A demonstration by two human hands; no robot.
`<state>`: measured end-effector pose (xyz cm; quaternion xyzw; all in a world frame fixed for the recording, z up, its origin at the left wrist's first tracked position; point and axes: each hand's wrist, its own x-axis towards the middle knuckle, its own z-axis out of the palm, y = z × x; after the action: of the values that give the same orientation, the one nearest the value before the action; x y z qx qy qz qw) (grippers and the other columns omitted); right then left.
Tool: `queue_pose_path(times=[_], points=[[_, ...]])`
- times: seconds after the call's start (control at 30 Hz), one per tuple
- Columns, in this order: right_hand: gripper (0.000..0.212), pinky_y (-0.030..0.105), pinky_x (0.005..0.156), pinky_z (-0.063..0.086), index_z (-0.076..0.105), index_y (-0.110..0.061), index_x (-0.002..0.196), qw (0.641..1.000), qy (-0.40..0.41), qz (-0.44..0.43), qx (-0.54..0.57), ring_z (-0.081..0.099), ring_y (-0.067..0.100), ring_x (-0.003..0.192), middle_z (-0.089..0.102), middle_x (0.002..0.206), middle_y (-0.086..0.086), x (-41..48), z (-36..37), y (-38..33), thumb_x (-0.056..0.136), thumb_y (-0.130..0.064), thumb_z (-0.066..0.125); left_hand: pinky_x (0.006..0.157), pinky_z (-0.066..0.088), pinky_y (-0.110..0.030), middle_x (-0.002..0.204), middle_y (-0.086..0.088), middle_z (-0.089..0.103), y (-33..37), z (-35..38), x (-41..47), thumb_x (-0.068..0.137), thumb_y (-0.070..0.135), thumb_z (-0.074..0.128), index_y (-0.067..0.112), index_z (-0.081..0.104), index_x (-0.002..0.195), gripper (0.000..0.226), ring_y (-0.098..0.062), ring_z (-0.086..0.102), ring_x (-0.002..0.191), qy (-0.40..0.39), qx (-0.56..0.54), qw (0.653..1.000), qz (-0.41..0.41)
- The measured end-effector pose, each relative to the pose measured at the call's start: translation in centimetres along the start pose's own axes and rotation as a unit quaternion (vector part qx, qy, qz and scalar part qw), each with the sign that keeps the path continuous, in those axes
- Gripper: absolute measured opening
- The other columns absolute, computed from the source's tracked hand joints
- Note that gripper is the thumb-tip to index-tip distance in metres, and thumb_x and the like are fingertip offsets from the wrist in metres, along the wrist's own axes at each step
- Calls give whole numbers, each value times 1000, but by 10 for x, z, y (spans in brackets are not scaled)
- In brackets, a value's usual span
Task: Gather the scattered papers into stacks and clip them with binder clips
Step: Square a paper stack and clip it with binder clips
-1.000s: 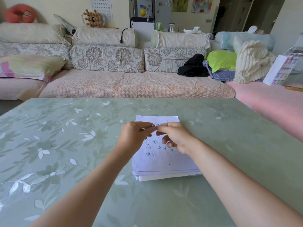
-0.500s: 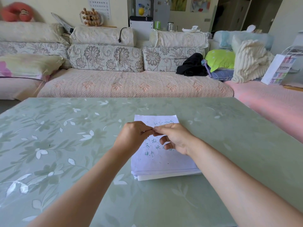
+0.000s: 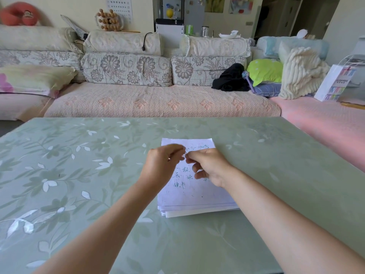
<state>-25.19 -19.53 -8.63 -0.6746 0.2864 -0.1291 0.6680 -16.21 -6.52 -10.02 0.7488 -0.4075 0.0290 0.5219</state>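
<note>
A stack of white papers (image 3: 197,198) with green handwriting on the top sheet lies flat in the middle of the green table (image 3: 79,175). Both hands hover just above its far half, fingertips meeting. My left hand (image 3: 162,165) has its fingers curled and pinches a small pale thing (image 3: 185,154) against the fingertips of my right hand (image 3: 209,167), which pinches it from the other side. The thing is too small and too hidden to identify. No binder clip shows elsewhere on the table.
The table has a floral green cover and ends at a far edge (image 3: 158,118) in front of a long sofa (image 3: 158,101). Cushions, a black garment (image 3: 230,78) and a white paper bag (image 3: 333,84) lie on the sofa.
Both hands stay pinched together over the stack. They have shifted only slightly, and the fingers work at the small thing between them. The papers have not moved.
</note>
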Motion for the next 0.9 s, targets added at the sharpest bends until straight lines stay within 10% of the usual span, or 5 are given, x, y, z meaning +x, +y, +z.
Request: queue_pose_path(times=[0.33, 0.53, 0.9], points=[[10, 26, 47, 51, 72, -4, 90, 997, -17, -29, 65, 49, 13, 51, 69, 86, 7, -2, 6, 2, 92, -11, 65, 85, 56, -38, 100, -17, 74, 10, 3, 3, 96, -1, 49, 6, 58, 107, 16, -31, 72, 89, 52, -510, 791, -334], [17, 30, 50, 54, 75, -9, 90, 996, -18, -84, 18, 49, 14, 51, 71, 83, 6, -4, 23, -3, 97, -11, 59, 86, 58, -43, 109, -9, 69, -1, -1, -6, 95, 15, 54, 5, 72, 102, 21, -28, 66, 104, -22, -398, 844, -359], [16, 29, 49, 52, 77, -10, 92, 986, -7, -109, -124, 53, 15, 52, 70, 82, 6, 5, 66, 2, 93, -20, 64, 66, 59, -30, 87, -4, 73, -34, -45, -9, 89, 23, 65, 18, 73, 94, 11, -15, 68, 77, 4, -152, 959, -240]])
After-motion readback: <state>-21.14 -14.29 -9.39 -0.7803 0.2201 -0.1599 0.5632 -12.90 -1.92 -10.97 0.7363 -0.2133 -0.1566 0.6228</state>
